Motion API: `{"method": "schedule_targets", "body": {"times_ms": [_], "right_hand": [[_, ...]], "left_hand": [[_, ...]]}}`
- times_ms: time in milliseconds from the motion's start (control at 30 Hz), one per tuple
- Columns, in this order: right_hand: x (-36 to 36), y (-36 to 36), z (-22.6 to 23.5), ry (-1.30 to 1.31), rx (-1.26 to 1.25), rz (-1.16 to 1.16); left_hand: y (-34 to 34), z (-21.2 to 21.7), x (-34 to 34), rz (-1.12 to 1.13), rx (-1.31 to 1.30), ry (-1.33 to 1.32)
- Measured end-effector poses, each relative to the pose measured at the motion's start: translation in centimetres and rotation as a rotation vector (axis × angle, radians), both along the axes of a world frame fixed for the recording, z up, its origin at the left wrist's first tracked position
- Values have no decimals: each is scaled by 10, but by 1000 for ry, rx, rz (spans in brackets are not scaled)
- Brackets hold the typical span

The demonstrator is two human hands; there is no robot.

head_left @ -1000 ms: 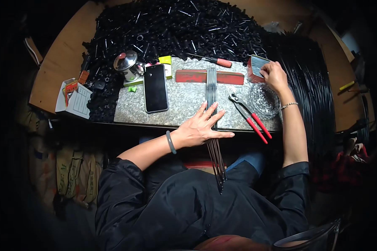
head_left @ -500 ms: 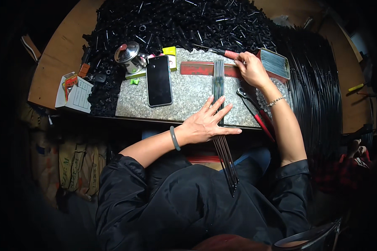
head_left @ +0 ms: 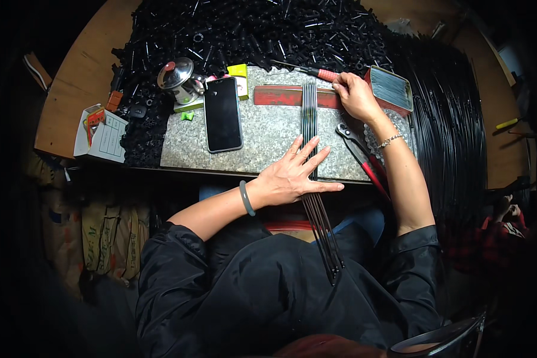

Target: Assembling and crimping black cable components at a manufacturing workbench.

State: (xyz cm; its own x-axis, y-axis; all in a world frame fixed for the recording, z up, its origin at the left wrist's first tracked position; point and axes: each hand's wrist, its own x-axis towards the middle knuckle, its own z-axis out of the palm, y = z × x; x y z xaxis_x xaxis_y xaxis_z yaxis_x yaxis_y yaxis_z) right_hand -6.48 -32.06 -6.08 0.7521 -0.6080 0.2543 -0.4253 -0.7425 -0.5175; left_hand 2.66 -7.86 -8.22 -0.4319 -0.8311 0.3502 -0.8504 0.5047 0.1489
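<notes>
My left hand lies flat with its fingers spread across a row of thin dark rods. Beyond it the rods cross a worn red bar, and their lower ends hang over the table edge toward my lap. Near the right end of that bar, my right hand has its fingers curled. Its fingertips are beside the red handle of a thin-shafted tool; what they pinch, if anything, is hidden. A red box of thin grey pieces stands just right of this hand. Below it lie red-handled pliers.
A black phone lies on the stone slab, with a metal lidded pot to its left. Black small parts are heaped behind. Long black rods fill the right side. A white carton sits far left.
The view has shifted slightly. Both hands keep almost the same places on the rods and by the red bar; the rods' lower ends show slightly more spread.
</notes>
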Motion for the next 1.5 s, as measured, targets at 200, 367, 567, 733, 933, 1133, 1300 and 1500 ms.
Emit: {"method": "schedule_targets", "body": {"times_ms": [200, 367, 567, 733, 933, 1133, 1300, 1500], "right_hand": [[0, -2, -4, -5, -12, 4], [2, -2, -5, -17, -21, 7], [5, -3, -6, -40, 21, 44], [5, -9, -8, -34, 189, 107], [13, -1, -6, -72, 61, 115], [14, -6, -6, -72, 131, 162], [18, -4, -7, -103, 125, 200], [18, -7, -7, -97, 155, 241]], "left_hand": [[-2, -1, 0, -8, 3, 14], [-1, 1, 0, 1, -2, -10], [0, 3, 1, -8, 7, -20], [-1, 2, 1, -15, -15, -22], [0, 3, 2, -17, -18, -38], [-1, 3, 1, -13, -18, -28], [-1, 2, 2, -10, -29, -59], [-2, 4, 3, -19, -22, -85]]}}
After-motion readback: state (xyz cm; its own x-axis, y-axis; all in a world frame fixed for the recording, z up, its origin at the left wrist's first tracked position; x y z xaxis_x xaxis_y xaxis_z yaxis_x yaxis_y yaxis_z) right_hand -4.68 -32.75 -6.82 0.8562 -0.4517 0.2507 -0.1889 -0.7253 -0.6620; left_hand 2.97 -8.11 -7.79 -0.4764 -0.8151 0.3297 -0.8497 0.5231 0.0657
